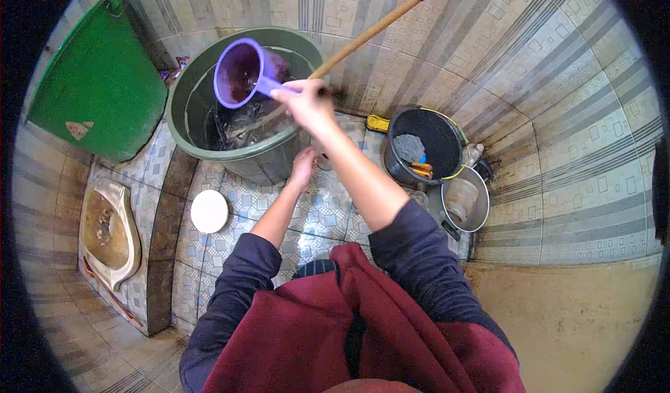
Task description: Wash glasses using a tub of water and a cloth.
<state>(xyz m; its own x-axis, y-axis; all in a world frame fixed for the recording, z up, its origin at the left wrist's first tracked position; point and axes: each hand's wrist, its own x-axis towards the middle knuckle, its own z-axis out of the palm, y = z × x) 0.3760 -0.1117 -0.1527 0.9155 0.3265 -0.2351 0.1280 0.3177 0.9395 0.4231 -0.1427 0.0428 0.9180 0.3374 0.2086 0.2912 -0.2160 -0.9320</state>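
Note:
My right hand [309, 105] grips the handle of a purple plastic water dipper [267, 76]. The dipper is tilted over a large green plastic tub [180, 128], its mouth turned towards me. Dark water [243, 126] fills part of the tub. Lower down, beside the tub's outer wall, my left hand [304, 168] hangs with its fingers partly curled; whether it holds anything is not clear. A clear vessel [324, 161] stands on the floor close to its fingertips, partly hidden by my right forearm.
A wooden pole [366, 34] slants across the tub's rim. To the right are a black bucket [395, 155] with a grey cloth, a yellow brush [377, 123] and a metal pot [484, 215]. A white round dish [209, 211], squat toilet [128, 246] and green panel [104, 84] lie left.

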